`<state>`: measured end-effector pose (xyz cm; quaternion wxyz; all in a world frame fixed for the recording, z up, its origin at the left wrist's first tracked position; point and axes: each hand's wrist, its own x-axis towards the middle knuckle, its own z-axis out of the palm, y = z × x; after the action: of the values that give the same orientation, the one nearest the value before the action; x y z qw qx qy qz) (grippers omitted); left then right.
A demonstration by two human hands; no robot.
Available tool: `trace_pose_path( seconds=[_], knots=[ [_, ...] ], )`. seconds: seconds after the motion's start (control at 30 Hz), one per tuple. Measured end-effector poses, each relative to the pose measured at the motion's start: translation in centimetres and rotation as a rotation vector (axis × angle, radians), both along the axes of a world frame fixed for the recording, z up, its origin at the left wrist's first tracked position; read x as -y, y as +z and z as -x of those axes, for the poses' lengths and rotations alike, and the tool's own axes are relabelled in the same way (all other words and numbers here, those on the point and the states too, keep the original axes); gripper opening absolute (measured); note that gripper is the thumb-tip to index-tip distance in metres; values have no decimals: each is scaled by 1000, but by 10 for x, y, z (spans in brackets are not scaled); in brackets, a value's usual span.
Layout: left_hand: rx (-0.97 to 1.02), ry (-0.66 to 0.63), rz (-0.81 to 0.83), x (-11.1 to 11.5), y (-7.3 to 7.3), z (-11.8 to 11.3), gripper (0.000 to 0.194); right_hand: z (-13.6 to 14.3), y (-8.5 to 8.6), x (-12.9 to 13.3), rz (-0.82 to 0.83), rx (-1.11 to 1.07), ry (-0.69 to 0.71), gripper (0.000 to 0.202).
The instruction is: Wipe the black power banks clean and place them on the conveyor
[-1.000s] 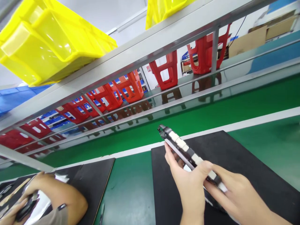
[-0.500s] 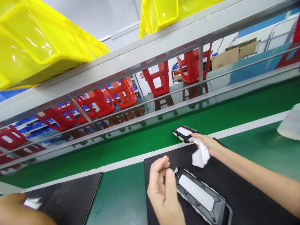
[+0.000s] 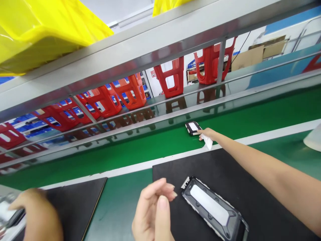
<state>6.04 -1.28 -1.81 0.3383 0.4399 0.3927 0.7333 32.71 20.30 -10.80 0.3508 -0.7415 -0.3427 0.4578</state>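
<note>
At the far side of the mat, my right hand reaches over the green belt. Its fingers grip the near end of a rugged black power bank with a white panel, and a crumpled white cloth hangs from the same hand. A second, similar power bank lies panel up on the black mat, with a pale toothed piece at its upper left end. Just left of that one hovers my left hand, fingers loosely curled and apart from the thumb, holding nothing.
Another person's blurred hand is at the lower left, over another black mat. A grey shelf beam with yellow bins crosses above. Red stools stand behind the green belt. A translucent container sits at right.
My right hand has moved farther out, carrying the power bank and cloth onto the belt. My left hand has drawn left and down, away from the power bank on the mat.
</note>
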Motion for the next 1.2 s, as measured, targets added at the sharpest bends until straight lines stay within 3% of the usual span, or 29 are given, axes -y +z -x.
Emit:
trace_pose_path(
  seconds=[0.13,0.23,0.37,0.47,0.57,0.7,0.8,0.9,0.97,1.07,1.2],
  knots=[
    [-77,-126,-74,-10,-6,10,12,8,17,39,5,256,221,31],
    [-83,-131,-69,-11,-6,13,12,38,19,109,-24,468,416,27],
    [-101,-132,-32,-5,-3,11,13,92,-4,215,-69,689,526,72],
    [-109,-137,-14,-1,-2,8,15,118,-26,257,-21,872,592,87],
    [-196,-158,58,0,-4,6,16,121,-36,262,-42,983,593,80],
    [-429,-230,240,-9,-10,4,22,106,-32,255,-116,892,518,79],
    [-532,-205,417,-18,-18,1,45,100,-28,255,-189,764,414,80],
    [-508,-179,543,-22,-27,-9,72,106,-31,259,-346,713,282,79],
    [-457,-247,537,-21,-31,-18,63,115,-35,261,-473,710,186,77],
    [-367,-360,477,-16,-34,-27,33,125,-41,264,-621,705,92,76],
    [-218,-442,393,-7,-32,-27,24,117,-39,266,-682,558,113,74]
  ],
)
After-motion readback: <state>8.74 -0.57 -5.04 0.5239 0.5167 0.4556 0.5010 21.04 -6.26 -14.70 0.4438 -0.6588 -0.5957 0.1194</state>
